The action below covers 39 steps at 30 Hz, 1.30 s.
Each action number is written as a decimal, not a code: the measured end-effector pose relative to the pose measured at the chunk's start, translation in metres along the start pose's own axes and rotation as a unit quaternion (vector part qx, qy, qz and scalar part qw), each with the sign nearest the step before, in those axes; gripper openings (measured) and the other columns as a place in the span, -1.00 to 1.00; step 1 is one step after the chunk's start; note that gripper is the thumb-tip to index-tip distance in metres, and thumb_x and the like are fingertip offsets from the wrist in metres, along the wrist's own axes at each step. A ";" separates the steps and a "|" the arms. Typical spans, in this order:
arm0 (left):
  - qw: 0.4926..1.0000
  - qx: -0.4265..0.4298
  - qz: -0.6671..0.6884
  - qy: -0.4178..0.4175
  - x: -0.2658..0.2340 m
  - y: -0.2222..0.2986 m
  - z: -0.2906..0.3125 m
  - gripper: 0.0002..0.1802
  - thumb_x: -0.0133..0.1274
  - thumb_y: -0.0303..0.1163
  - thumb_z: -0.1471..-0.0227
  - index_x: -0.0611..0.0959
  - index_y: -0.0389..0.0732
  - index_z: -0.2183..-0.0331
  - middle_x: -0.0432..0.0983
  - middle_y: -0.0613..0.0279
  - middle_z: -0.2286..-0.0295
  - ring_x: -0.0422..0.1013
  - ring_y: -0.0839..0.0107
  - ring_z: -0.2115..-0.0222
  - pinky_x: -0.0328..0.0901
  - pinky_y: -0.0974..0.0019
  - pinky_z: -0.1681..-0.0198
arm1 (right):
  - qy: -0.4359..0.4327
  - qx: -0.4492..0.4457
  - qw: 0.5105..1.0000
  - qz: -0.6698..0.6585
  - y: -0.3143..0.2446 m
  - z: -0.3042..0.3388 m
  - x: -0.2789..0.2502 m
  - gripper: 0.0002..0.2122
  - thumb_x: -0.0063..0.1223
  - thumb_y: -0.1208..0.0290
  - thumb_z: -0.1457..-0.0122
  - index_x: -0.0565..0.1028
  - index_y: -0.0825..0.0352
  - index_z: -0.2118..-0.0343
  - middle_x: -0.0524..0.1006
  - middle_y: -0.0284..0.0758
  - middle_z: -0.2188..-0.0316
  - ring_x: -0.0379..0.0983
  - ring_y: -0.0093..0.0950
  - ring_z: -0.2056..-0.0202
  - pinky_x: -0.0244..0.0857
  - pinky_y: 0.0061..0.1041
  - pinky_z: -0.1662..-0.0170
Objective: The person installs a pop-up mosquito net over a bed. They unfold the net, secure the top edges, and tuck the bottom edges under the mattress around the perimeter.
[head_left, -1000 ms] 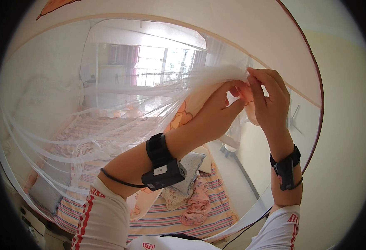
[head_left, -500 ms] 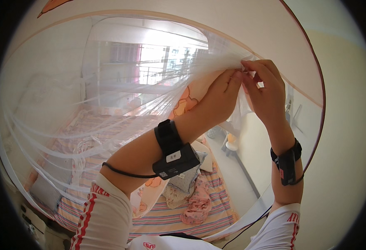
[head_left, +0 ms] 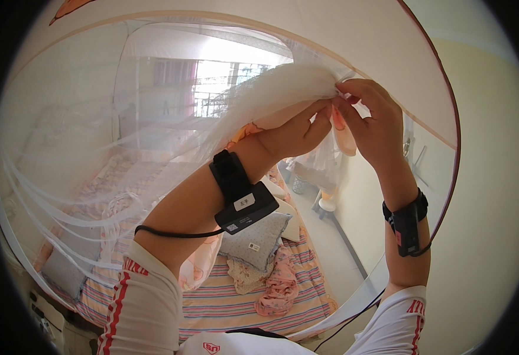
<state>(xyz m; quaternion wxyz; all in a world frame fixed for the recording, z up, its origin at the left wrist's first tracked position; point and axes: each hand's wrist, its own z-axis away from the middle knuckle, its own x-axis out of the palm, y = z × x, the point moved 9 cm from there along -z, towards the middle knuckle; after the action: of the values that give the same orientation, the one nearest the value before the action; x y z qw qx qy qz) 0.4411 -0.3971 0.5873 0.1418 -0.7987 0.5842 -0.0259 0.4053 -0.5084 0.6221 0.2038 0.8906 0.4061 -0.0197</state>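
A white mosquito net [head_left: 265,89] hangs from a pale domed canopy and is bunched at the upper right. My right hand [head_left: 375,118] is raised at that bunch, thumb and fingers pinched on the gathered net; any small tie or fastener there is too small to make out. Just under the bunch is my left hand [head_left: 304,130], its fingers closed around the folds from below and partly hidden by them. An orange-patterned part of the net [head_left: 200,269] hangs below my left forearm.
Beneath the net lies a bed with a striped sheet [head_left: 212,313]. On it are a grey-blue pillow [head_left: 256,239], a crumpled pink cloth [head_left: 280,287] and another pillow [head_left: 73,269] at the left. A dark-edged canopy rim [head_left: 459,118] curves along the right, before a pale wall [head_left: 496,177].
My left hand and forearm have shifted a little left and turned flatter. The gathered net has become fuller above my left hand. My right hand has moved slightly up and left, still pinching.
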 end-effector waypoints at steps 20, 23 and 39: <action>0.997 -0.010 0.082 -0.006 -0.002 0.006 -0.012 -0.79 0.02 -0.58 -0.06 0.56 -0.25 0.20 0.55 0.14 0.32 0.48 0.25 0.28 0.36 0.30 0.17 | 0.040 0.143 0.972 -0.182 0.027 0.013 -0.005 -0.86 0.18 0.58 0.03 0.58 0.39 0.36 0.59 -0.35 0.46 0.49 -0.60 0.39 0.38 -0.62 0.25; 0.996 -0.006 0.090 -0.001 -0.003 0.010 -0.016 -0.82 0.06 -0.54 -0.04 0.58 -0.26 0.23 0.57 0.14 0.34 0.49 0.23 0.31 0.37 0.31 0.20 | 0.032 0.157 0.957 -0.242 0.033 0.016 -0.006 -0.85 0.14 0.60 0.00 0.59 0.40 0.32 0.59 -0.34 0.42 0.50 -0.59 0.36 0.37 -0.60 0.18; 0.992 0.069 -0.084 0.067 -0.016 0.034 -0.025 -0.83 0.16 -0.49 0.04 0.61 -0.20 0.30 0.57 0.20 0.35 0.45 0.21 0.35 0.34 0.25 0.23 | 0.022 0.169 0.930 -0.325 0.036 0.026 -0.006 -0.82 0.06 0.54 -0.20 0.54 0.41 0.15 0.58 -0.32 0.26 0.50 -0.58 0.21 0.36 -0.62 0.10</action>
<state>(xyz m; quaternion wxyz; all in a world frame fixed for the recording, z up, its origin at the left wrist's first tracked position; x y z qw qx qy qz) 0.3993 -0.3962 0.6042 0.1545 -0.8299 0.5197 -0.1311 0.4308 -0.5438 0.6118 0.0236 0.7312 0.6685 -0.1338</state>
